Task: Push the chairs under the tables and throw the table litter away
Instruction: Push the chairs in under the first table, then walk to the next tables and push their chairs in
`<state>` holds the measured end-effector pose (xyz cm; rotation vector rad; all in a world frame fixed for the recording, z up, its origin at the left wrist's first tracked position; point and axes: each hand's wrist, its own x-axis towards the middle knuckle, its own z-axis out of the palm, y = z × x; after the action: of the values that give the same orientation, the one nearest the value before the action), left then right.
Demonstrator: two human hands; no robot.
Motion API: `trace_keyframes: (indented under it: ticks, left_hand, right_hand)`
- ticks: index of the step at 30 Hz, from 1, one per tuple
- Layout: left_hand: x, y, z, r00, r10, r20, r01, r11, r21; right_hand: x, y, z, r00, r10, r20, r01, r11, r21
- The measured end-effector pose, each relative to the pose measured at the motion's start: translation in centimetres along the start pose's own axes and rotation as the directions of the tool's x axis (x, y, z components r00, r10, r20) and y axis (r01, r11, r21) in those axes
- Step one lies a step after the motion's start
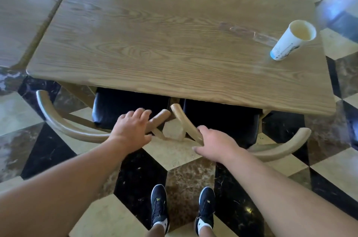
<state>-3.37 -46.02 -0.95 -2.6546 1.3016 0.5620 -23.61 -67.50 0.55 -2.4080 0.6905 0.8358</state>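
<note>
Head view shows the left hand (133, 130) flat and open on the left chair (64, 120), the right hand (213, 144) gripping the right chair (279, 147); a hard shove could jolt the table (155, 43) and tip the paper cup (292, 40).

A wooden table (155, 43) fills the middle. A paper cup (292, 40) stands on its right side near the edge, with a wet ring (251, 33) just left of it. A second table (25, 10) butts against it on the left. Below is a checkered floor (174, 151), where two chairs (77, 130) stand at the near edge.
</note>
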Motion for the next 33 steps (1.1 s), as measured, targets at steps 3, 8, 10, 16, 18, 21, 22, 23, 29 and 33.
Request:
trace_keyframes:
  ticks: [3, 8, 10, 16, 18, 21, 22, 23, 29, 33]
  left_hand:
    - [-0.4, -3.5, 0.5, 0.972, -0.038, 0.231, 0.037, 0.999, 0.008]
    - [0.7, -5.1, 0.6, 0.969, 0.060, 0.241, -0.070, 0.997, 0.035]
    - [0.8, -5.2, 0.7, 0.970, 0.068, 0.235, -0.080, 0.996, 0.042]
    - [1.1, -5.6, 0.8, 0.968, 0.086, 0.237, -0.102, 0.993, 0.055]
    - [1.1, -5.4, 0.6, 0.962, 0.071, 0.263, -0.089, 0.994, 0.059]
    - [1.4, -4.2, -1.2, 0.941, 0.027, 0.337, -0.056, 0.995, 0.077]
    - [1.7, -3.4, -2.5, 0.945, 0.030, 0.326, -0.057, 0.996, 0.072]
    - [2.2, -2.2, -4.2, 0.958, 0.049, 0.283, -0.065, 0.997, 0.049]
    - [5.3, 11.0, -21.0, 0.953, 0.297, -0.054, -0.301, 0.951, -0.075]
    - [3.9, 22.4, -31.8, 0.880, 0.413, -0.235, -0.436, 0.898, -0.055]
  right_hand:
    - [1.6, -1.7, 0.8, 0.997, 0.031, -0.073, -0.031, 1.000, 0.001]
    - [1.5, -1.9, 1.6, 0.993, 0.053, -0.109, -0.060, 0.996, -0.062]
    - [1.4, -1.9, 1.8, 0.992, 0.056, -0.117, -0.065, 0.995, -0.081]
    - [1.2, -1.9, 2.2, 0.992, 0.070, -0.108, -0.079, 0.993, -0.083]
    - [1.2, -1.8, 2.3, 0.992, 0.082, -0.096, -0.089, 0.993, -0.074]
    - [0.5, -2.1, 0.7, 0.993, 0.103, -0.065, -0.103, 0.995, 0.008]
    - [-0.1, -2.1, -0.5, 0.991, 0.104, -0.081, -0.100, 0.994, 0.044]
    - [-1.0, -2.0, -2.0, 0.988, 0.098, -0.124, -0.090, 0.994, 0.068]
    - [-12.1, 3.0, -14.4, 0.842, 0.094, -0.532, -0.128, 0.991, -0.026]
    - [-23.2, 9.1, -22.1, 0.682, 0.191, -0.706, -0.261, 0.965, 0.009]
